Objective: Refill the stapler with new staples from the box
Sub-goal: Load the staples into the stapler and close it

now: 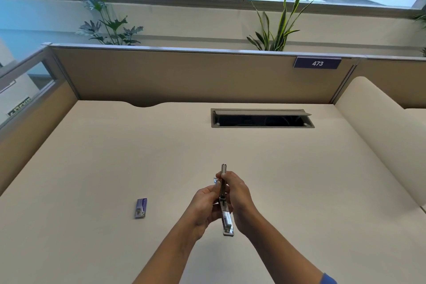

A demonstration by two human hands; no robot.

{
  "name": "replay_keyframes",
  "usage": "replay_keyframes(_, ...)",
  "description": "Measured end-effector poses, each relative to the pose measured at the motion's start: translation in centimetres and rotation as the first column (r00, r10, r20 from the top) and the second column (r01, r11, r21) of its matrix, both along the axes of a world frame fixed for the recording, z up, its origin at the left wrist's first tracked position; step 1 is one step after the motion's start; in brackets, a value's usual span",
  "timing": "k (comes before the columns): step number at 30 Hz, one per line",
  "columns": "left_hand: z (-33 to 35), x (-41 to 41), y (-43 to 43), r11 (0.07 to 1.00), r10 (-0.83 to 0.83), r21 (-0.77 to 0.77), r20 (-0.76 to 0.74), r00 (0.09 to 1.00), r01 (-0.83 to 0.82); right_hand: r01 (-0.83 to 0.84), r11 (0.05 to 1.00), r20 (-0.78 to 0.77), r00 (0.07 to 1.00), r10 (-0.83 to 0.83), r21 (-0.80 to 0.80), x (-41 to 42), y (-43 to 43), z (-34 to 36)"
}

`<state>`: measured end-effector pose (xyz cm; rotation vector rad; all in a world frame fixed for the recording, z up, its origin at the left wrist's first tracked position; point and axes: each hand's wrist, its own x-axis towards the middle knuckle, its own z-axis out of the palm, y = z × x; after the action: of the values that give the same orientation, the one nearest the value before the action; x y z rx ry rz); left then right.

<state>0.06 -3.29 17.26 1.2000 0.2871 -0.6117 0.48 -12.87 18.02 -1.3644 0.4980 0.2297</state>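
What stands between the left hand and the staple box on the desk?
Nothing visible does. The staple box lies on the desk, left of the left hand, with only desk surface between them. That hand and the right hand hold the stapler.

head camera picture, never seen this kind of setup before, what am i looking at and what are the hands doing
There is no machine here: a person works bare-handed. The single picture comes from a wide-angle camera worn on the person's head, looking forward and down at the work. The left hand and right hand both grip a stapler, which looks opened out, with a metal part sticking out beyond them. On the cream desk, to the left of the hands, lies a small purple staple box, untouched. Further back an open cable hatch is set in the desk, and a partition carries a plate reading 473.
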Motion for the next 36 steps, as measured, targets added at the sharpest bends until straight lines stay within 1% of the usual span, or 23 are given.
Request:
replay_keyframes(4, 0.2, -0.4, -0.4, 1.0, 0.021, -0.012, -0.022, 1.0, -0.022, 0.009, 1.0, -0.02, 1.0, -0.009, -0.006, -0.5, 0.6, 0.1)
replay_keyframes(9, 0.4, -0.8, -0.4, 0.998, 0.043, -0.039, -0.019, 0.999, -0.044, -0.045, 0.998, 0.011, 0.999, 0.046, -0.047, -1.0, 0.4, 0.1)
replay_keyframes(13, 0.3, -0.9, -0.6, 0.995, 0.078, -0.059, -0.048, 0.996, -0.081, -0.07, 0.997, 0.023, 0.997, 0.071, -0.026, -1.1, 0.1, 0.1)
replay_keyframes(17, 0.1, -0.9, -0.4, 0.994, 0.072, -0.077, -0.06, 0.996, -0.076, -0.093, 0.993, 0.034, 0.995, 0.096, -0.072, -1.1, 0.1, 0.0)
replay_keyframes(22, 0.1, -0.9, -0.3, 0.993, 0.062, -0.101, -0.07, 0.996, -0.069, -0.076, 0.995, 0.051, 0.996, 0.079, -0.069, -1.0, 0.1, -0.2)
replay_keyframes(26, -0.1, -1.2, -0.4, 0.989, 0.064, -0.129, -0.09, 0.994, -0.075, -0.049, 0.992, 0.038, 0.998, 0.053, -0.118, -0.7, -0.1, -0.3)
replay_keyframes(31, 0.0, -0.9, -0.1, 0.983, 0.109, -0.138, -0.093, 0.99, -0.121, -0.077, 0.997, 0.054, 0.996, 0.077, -0.009, -0.9, -0.4, -0.2)
replay_keyframes(36, 0.0, -0.6, 0.1, 0.983, 0.11, -0.139, -0.084, 0.99, -0.121, -0.087, 0.996, 0.073, 0.993, 0.088, -0.025, -0.9, -0.4, -0.2)
